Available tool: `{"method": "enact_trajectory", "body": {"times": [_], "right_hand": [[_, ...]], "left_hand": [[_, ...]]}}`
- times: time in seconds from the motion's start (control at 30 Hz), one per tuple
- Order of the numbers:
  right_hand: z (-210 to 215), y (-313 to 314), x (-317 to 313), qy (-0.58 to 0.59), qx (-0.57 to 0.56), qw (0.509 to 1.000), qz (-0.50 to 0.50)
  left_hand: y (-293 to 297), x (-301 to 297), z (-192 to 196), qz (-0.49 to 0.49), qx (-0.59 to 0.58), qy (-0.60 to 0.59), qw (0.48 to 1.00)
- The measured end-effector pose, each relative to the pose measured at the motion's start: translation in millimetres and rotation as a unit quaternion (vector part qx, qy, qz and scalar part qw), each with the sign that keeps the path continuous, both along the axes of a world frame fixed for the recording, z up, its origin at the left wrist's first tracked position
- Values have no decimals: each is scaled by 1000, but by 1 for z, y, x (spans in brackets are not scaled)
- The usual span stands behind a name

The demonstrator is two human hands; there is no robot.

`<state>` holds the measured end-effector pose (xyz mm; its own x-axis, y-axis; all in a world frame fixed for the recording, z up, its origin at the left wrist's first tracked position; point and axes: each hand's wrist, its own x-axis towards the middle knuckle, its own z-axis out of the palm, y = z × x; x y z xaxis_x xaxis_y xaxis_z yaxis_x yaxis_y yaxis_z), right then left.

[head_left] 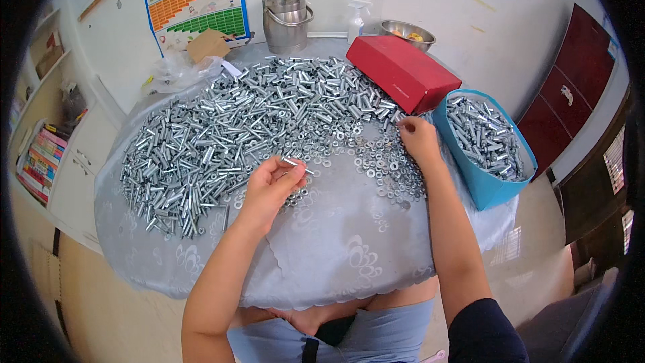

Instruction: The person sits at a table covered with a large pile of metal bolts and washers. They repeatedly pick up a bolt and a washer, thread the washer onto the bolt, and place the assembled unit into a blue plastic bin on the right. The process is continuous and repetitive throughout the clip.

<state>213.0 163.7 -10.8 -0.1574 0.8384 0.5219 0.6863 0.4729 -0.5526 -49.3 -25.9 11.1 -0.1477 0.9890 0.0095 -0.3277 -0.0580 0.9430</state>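
Observation:
Between the thumb and fingers of my left hand [272,188] is a slim silvery bolt [295,164], its end pointing to the right. My right hand [419,140] is farther right, just in front of the red box, its fingertips pinched down among the small metal parts; what they hold is hidden. A big heap of silvery metal sleeves and bolts [201,141] spreads over the left and back of the table. Loose nuts [290,149] lie along its front edge near my left hand, and flat washers [393,178] lie scattered beside my right forearm.
A red box [403,70] stands at the back right, beside a blue bin [494,191] full of metal parts. Behind the heap are a steel pot [285,23], a spray bottle [357,21], a steel bowl [416,32] and plastic bags [178,74]. A patterned grey cloth [336,249] covers the table.

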Motion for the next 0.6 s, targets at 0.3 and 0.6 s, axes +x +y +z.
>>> {"method": "enact_trajectory", "body": {"times": [0.3, 0.6], "right_hand": [[41, -92, -66, 189, -146, 928, 285], [34, -115, -88, 232, -257, 880, 324]], "left_hand": [[2, 0, 4, 90, 41, 73, 992], [5, -4, -10, 47, 44, 79, 995]]}}
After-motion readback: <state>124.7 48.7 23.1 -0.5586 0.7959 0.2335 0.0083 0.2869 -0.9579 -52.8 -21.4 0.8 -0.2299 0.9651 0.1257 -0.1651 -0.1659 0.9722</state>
